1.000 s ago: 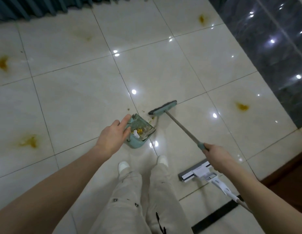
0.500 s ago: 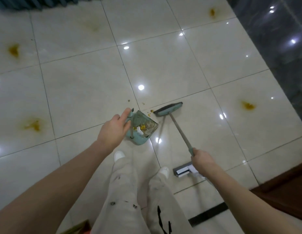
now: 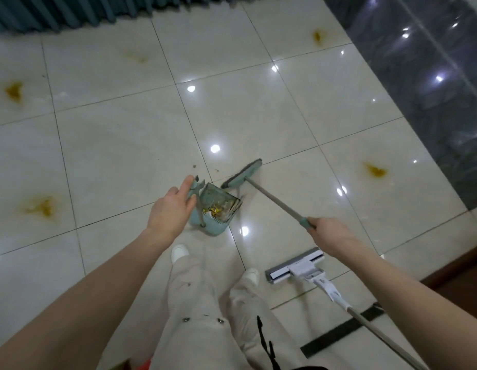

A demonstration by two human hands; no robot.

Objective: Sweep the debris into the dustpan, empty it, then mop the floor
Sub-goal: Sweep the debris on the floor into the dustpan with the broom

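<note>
A pale teal dustpan (image 3: 208,227) stands tilted on the tiled floor, holding yellow and white scraps. My left hand (image 3: 173,206) holds the top of its upright handle, with the fingers lying along it. My right hand (image 3: 325,232) grips the teal grip of the broom's (image 3: 242,174) long handle. The broom head rests on the floor just beyond the dustpan's mouth. A few dark crumbs (image 3: 194,165) lie on the tile beyond the pan. A white flat mop (image 3: 296,264) lies on the floor to my right, its pole running to the lower right.
Yellow-brown stains mark the tiles at the left (image 3: 42,206), far left (image 3: 14,90), right (image 3: 376,170) and far back (image 3: 317,36). A dark glossy wall (image 3: 424,76) bounds the right side, a teal curtain (image 3: 72,12) the far edge. My feet stand just behind the dustpan.
The broom head has drawn slightly closer to the dustpan's mouth. Both hands keep their holds. The view has shifted a little.
</note>
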